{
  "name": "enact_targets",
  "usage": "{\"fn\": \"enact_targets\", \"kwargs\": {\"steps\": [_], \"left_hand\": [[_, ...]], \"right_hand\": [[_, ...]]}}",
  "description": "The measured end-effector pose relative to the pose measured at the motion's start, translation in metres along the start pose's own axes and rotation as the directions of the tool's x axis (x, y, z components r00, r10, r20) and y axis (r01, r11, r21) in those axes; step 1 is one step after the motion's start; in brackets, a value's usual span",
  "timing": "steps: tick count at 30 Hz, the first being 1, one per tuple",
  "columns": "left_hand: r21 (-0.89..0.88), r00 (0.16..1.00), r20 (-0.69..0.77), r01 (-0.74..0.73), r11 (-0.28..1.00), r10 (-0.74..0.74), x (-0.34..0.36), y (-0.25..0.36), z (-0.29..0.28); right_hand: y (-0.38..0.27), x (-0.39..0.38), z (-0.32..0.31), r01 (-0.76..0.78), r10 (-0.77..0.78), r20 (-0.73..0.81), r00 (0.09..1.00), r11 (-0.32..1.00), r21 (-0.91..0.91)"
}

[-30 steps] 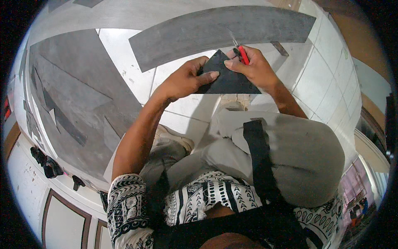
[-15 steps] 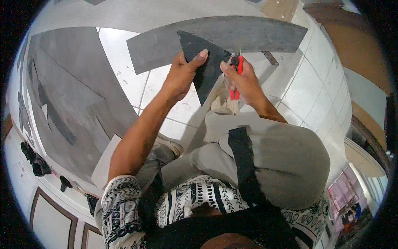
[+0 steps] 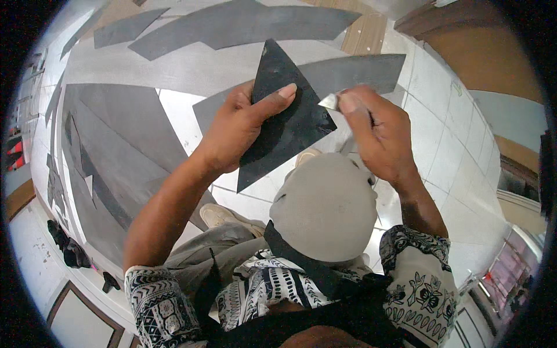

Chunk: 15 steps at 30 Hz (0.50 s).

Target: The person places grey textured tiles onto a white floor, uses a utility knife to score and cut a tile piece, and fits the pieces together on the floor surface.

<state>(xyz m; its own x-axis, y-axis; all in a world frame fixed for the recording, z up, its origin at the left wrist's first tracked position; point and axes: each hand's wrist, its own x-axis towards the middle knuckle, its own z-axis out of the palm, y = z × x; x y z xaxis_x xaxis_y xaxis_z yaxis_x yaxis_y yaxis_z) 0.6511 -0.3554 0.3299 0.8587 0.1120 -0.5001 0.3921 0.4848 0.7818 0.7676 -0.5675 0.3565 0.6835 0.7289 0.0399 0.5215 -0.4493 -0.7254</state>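
My left hand (image 3: 246, 119) grips a dark, flat, pointed sheet piece (image 3: 290, 98) by its left side, the thumb lying on top of its face. The piece is tilted up above the floor, one corner pointing away from me and another toward my lap. Just off its right edge, my right hand (image 3: 380, 127) pinches a small whitish pointed chip (image 3: 329, 102) between thumb and fingers. Only the chip's tip shows; the rest is hidden in the hand.
Beyond my hands a long grey strip (image 3: 371, 69) lies on the floor, with more grey cut pieces (image 3: 278, 26) farther off. Large grey sheets (image 3: 122, 127) cover the left side. White tiles (image 3: 444, 139) show at right. My raised knee (image 3: 325, 209) is close below the dark piece.
The red-handled pliers by my right hand are out of sight; that hand now pinches the whitish chip. The dark piece has turned and come nearer to me. The view has shifted, showing more far pieces.
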Motion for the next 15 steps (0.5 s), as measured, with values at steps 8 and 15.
{"fn": "enact_targets", "kwargs": {"steps": [8,15], "left_hand": [[-0.132,0.991,-0.136,-0.029,0.991,0.011,-0.059,0.018,-0.013],[0.032,0.904,-0.425,-0.031,0.999,0.041,-0.159,0.022,-0.045]], "right_hand": [[-0.05,0.028,-0.004,0.21,-0.171,0.22,0.96,0.963,-0.168],[-0.124,0.042,0.029,0.611,-0.517,0.406,0.754,0.779,-0.142]]}}
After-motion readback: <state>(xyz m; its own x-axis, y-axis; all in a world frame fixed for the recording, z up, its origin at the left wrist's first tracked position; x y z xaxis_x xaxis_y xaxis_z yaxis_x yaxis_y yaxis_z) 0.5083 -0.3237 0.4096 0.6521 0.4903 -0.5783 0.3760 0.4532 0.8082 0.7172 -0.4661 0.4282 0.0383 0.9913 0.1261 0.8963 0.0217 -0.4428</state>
